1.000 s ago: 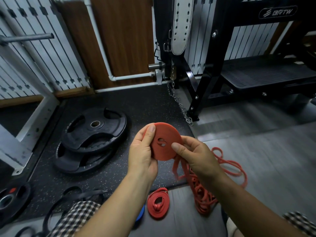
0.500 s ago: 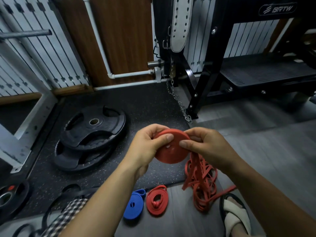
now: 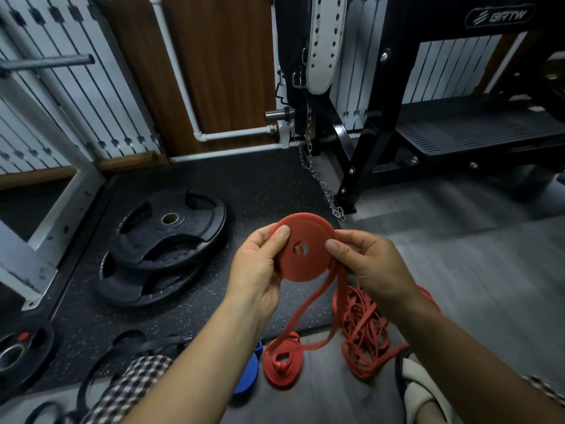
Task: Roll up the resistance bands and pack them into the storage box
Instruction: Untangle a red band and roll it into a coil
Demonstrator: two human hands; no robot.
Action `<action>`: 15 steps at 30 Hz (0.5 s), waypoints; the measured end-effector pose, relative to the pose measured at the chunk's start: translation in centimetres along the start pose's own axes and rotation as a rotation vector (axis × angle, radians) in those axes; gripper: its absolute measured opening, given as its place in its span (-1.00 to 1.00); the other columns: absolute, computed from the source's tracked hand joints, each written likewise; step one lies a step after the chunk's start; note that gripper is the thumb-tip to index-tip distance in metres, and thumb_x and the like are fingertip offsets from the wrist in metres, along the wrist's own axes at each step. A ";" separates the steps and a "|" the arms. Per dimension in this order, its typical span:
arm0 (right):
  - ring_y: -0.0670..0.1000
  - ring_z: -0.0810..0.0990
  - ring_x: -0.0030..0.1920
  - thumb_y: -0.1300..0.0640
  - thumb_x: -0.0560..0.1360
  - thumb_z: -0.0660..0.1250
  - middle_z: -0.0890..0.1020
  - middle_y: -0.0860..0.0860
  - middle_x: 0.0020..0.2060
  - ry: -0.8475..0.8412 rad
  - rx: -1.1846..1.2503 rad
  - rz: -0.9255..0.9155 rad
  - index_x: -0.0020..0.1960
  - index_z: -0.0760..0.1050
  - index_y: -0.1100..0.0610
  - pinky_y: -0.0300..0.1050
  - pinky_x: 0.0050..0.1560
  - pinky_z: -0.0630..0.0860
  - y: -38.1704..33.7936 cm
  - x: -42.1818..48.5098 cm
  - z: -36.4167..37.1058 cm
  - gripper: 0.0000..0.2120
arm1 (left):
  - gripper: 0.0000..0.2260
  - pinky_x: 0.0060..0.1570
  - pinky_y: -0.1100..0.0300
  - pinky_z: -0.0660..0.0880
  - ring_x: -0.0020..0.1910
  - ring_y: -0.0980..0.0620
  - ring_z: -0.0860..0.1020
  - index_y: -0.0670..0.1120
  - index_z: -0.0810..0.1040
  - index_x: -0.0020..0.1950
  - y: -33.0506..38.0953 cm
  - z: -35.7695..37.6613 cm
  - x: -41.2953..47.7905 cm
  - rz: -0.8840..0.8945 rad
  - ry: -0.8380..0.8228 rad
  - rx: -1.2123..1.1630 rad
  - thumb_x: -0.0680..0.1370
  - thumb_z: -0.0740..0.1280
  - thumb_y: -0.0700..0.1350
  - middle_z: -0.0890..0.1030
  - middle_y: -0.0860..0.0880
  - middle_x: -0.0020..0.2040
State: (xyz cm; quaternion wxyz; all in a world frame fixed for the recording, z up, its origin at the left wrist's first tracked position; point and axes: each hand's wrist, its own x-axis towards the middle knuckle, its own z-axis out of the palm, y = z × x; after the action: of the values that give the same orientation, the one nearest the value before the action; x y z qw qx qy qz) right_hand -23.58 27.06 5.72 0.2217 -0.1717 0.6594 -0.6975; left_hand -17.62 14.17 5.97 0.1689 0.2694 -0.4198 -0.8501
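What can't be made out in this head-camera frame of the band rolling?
Storage box: nowhere in the head view, so its place is unknown.
Blue roll: mostly hidden by the left forearm.
Fingers of the left hand and right hand behind the red roll: covered by the roll.
Loose tail: its end is lost in the red tangle.
Black bands: cut by the bottom edge and checked sleeve.

Single head-worn wide-angle view here, looking forward and down, close over the left hand [image 3: 259,270] and right hand [image 3: 373,267] gripping the band roll [image 3: 308,267], floor [image 3: 458,255] stretching beyond.
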 end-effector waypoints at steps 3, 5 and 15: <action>-0.16 0.65 -0.24 0.30 0.47 0.30 0.67 0.00 -0.20 -0.054 -0.147 -0.034 0.02 0.56 0.19 -0.33 -0.15 0.58 -0.8 0.1 -1.0 -0.85 | -0.78 -0.27 0.21 0.56 -0.26 0.06 0.58 -0.13 0.52 0.00 0.8 -0.8 0.1 -0.036 -0.188 0.185 0.37 0.37 -0.17 0.61 -0.10 -0.14; -0.13 0.64 -0.18 0.28 0.47 0.32 0.67 -0.02 -0.17 -0.104 -0.337 -0.095 0.03 0.58 0.17 -0.31 -0.10 0.57 -1.2 0.1 -1.4 -0.84 | -0.71 -0.16 0.24 0.53 -0.19 0.09 0.57 -0.04 0.53 0.02 1.2 -1.3 0.3 0.118 -0.243 0.519 0.32 0.44 -0.14 0.60 -0.05 -0.11; -0.09 0.66 -0.18 0.29 0.43 0.34 0.68 0.02 -0.19 -0.107 -0.144 -0.090 -0.06 0.58 0.08 -0.33 -0.14 0.57 -1.5 -0.1 -1.0 -0.84 | -0.93 -0.27 0.33 0.52 -0.31 0.17 0.55 -0.10 0.57 -0.14 1.1 0.0 0.0 0.303 -0.182 0.248 0.40 0.35 -0.21 0.62 0.05 -0.31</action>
State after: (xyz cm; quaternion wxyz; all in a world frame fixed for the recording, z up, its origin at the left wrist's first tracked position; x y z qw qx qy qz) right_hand -24.12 27.98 7.11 0.2122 -0.2534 0.6869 -0.6473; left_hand -17.55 13.52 6.87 0.2215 0.1440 -0.5705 -0.7776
